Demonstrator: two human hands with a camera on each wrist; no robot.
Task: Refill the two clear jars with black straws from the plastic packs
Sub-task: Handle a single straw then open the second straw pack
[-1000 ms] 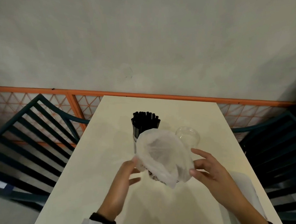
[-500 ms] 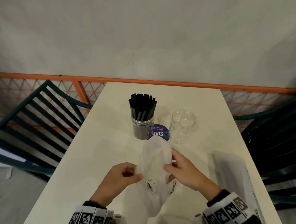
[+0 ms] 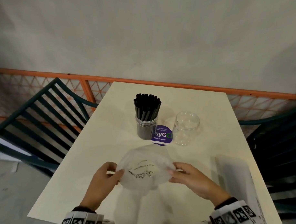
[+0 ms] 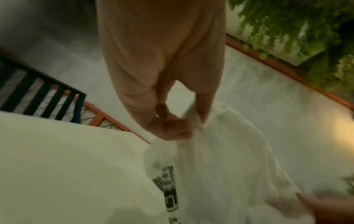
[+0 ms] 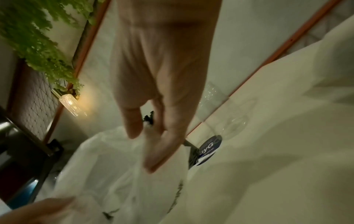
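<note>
An empty, crumpled clear plastic pack with black print hangs just above the near half of the cream table. My left hand pinches its left edge and my right hand pinches its right edge, stretching it wide. In the left wrist view my left hand pinches the pack. The right wrist view has my right hand on the pack. Beyond it stands a clear jar full of black straws, and to its right an empty clear jar.
A purple round sticker lies on the table between the jars. Another flat plastic pack lies at the table's right edge. Dark slatted chairs stand on both sides, and an orange rail runs behind the far edge.
The pack came down from in front of the jars to low over the near table. My hands first drew together on it, then spread apart and stretched it sideways.
</note>
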